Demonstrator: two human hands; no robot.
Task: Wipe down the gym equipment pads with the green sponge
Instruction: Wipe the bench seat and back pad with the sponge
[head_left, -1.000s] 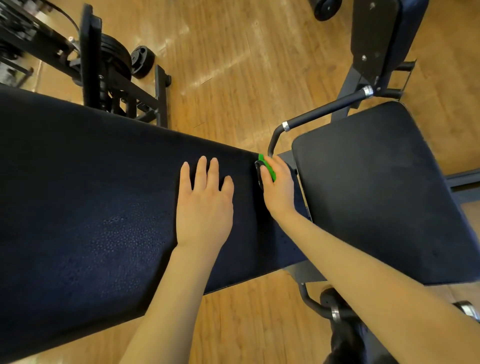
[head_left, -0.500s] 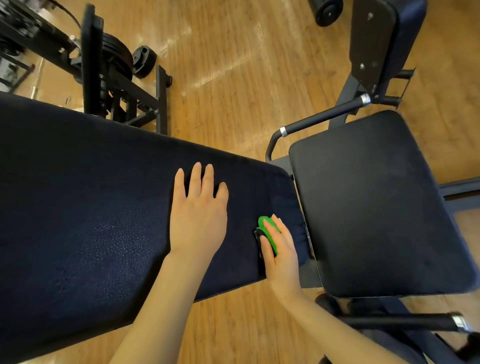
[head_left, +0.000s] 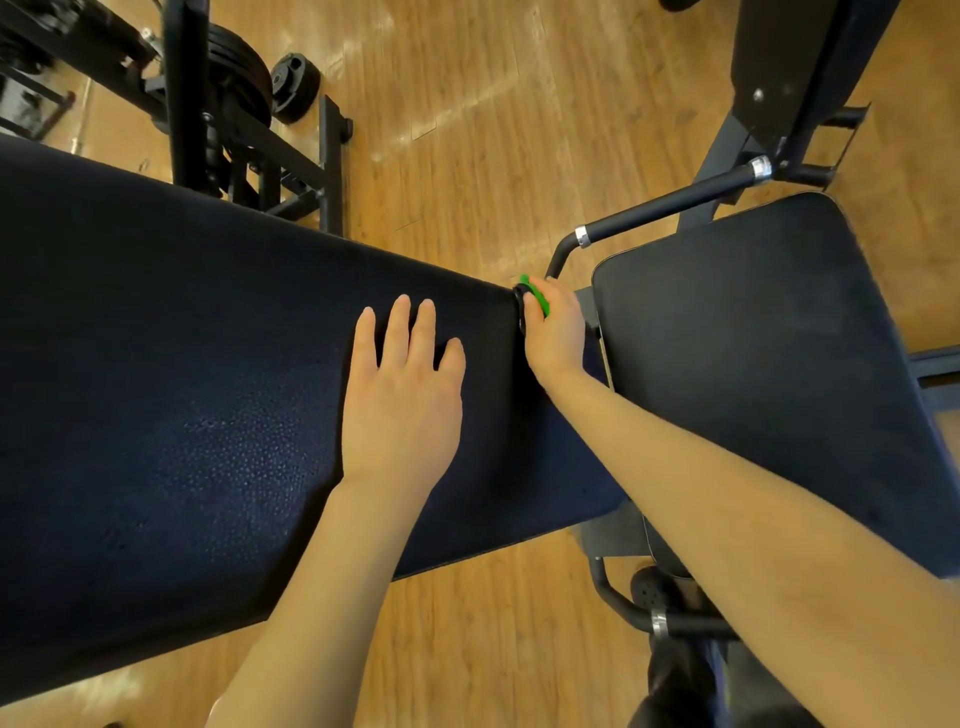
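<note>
Left hand: your left hand (head_left: 402, 395) lies flat on the long back pad (head_left: 171, 395), fingers straight and slightly spread, holding nothing; it only braces.
Right hand: your right hand (head_left: 553, 332) reaches past the left, fingers curled over the green sponge (head_left: 535, 299), gripping it.
Sponge position: at the far corner of the long back pad's narrow end, pressed against the edge; only a green sliver shows.
Seat pad: the seat pad (head_left: 753, 374) sits just beyond that narrow end, untouched by either hand.
Progress: 1 pad under the sponge, at its end strip. No wet streaks are visible, so I cannot tell how much is wiped.
Remaining, judged: the seat pad, and the upright pad (head_left: 800, 57) farther off.
</note>
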